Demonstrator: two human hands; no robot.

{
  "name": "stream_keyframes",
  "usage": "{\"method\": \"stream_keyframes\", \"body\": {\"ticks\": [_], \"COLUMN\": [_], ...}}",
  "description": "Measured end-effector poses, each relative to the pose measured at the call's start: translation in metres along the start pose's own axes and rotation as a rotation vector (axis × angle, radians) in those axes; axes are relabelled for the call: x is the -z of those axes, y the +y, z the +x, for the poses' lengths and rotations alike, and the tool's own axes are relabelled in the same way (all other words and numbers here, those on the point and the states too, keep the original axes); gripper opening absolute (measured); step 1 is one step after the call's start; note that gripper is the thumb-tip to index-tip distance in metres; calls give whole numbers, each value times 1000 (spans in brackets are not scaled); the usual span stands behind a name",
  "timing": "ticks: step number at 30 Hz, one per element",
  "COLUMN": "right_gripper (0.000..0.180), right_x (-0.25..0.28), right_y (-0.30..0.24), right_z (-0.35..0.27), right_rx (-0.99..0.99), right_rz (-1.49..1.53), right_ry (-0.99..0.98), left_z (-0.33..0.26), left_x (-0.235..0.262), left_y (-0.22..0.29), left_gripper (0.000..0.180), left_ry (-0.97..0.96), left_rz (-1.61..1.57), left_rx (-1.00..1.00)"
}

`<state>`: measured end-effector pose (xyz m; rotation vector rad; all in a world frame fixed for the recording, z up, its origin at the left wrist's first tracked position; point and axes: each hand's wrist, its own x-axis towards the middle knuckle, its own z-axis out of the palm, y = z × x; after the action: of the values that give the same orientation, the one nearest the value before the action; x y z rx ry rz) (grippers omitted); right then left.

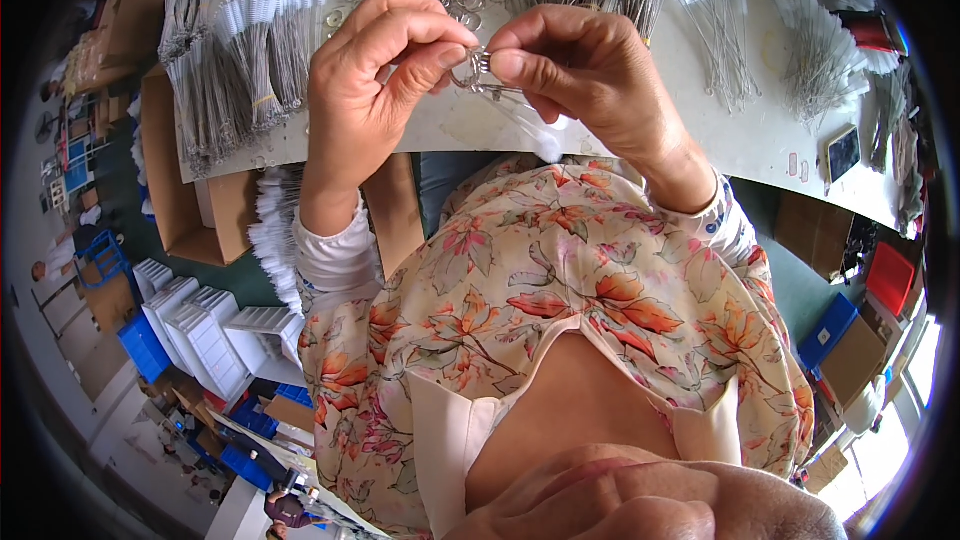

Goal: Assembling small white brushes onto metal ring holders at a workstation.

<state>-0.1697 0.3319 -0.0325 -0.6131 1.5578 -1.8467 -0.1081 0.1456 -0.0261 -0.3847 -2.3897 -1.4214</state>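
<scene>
Your pale table (740, 145) spreads beneath both hands, bundles of wire brushes (262, 50) at its left. Your left hand (365, 75) and right hand (600, 65) meet above it, thumb and forefinger of each pinching. A white-tipped brush (546, 146) slants down below the right fingertips. Between the two pinches sits a metal ring (463, 72), clasped by your left fingertips; your right seem to grip small wire loops (486, 62) beside it, though fingers hide much.

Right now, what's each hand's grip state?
Left hand: closed, thumb and finger pinching a metal ring.
Right hand: closed, pinching small metal parts beside it; exact kind can't be told.
</scene>
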Motion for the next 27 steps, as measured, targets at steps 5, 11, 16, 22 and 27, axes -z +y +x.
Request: {"method": "stream_keyframes", "body": {"ticks": [5,11,16,22,27], "right_gripper": [13,15,13,11,15], "right_x": [-3,-2,-7,-20,-26], "right_y": [5,7,9,18,33], "right_z": [1,2,3,4,10], "right_rx": [-11,5,11,123,415], "right_rz": [38,-4,31,97,-156], "right_ry": [-1,-54,-53,-63,95], "left_z": [-11,-18,-18,-26,-25], "left_x": [-8,1,13,-4,-28], "left_y": [-1,3,15,3,5], "left_gripper": [15,11,11,13,13], "left_ry": [78,-22,-86,202,404], "left_rz": [-733,-11,-653,-362,-1029], "left_rx": [450,194,534,196,245]}}
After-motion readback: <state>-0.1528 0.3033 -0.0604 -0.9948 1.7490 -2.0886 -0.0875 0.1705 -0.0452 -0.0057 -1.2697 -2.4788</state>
